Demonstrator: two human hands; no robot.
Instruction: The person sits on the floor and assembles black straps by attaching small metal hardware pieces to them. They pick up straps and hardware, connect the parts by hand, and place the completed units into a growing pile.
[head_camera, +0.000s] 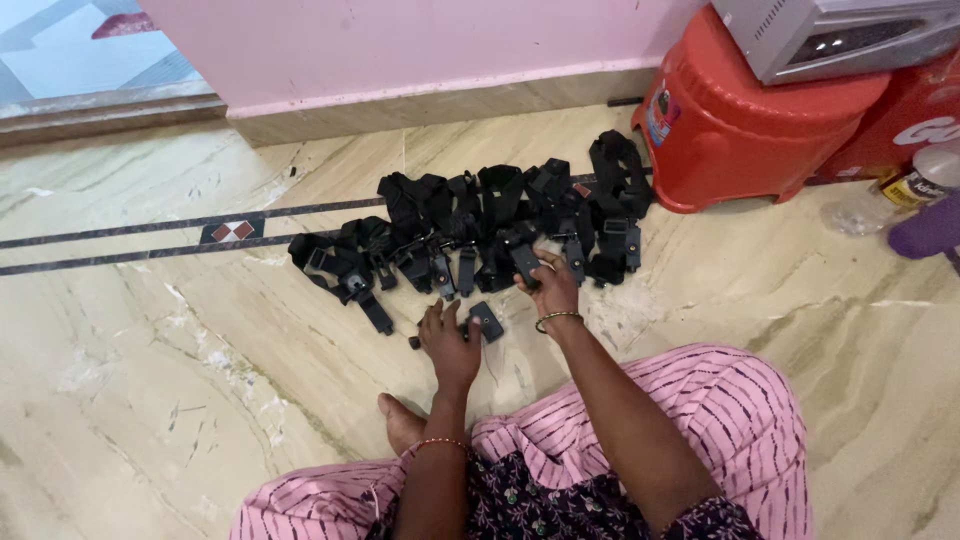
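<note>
you were seated on the marble floor (150, 400), pink striped clothing filling the bottom of the frame. your left hand (449, 345) was down at the centre, fingers spread and pressed on the floor beside a small black piece (487, 321) lying just to its right; it touched that piece at most, and i could not tell whether it gripped anything. your right hand (549, 285), bangle on the wrist, sat a little higher and to the right, fingers curled round a black clip (525, 262) at the near edge of the pile, closed on it. the pile of black straps and buckles (480, 225) ran in a band across the middle of the frame, from centre left to just short of the red plastic stool (740, 120) at upper right. a grey box (830, 35) rested on that stool. a clear plastic bottle (890, 195) lay at the right edge, near a purple object (930, 228). a pink wall (400, 45) closed off the top.
</note>
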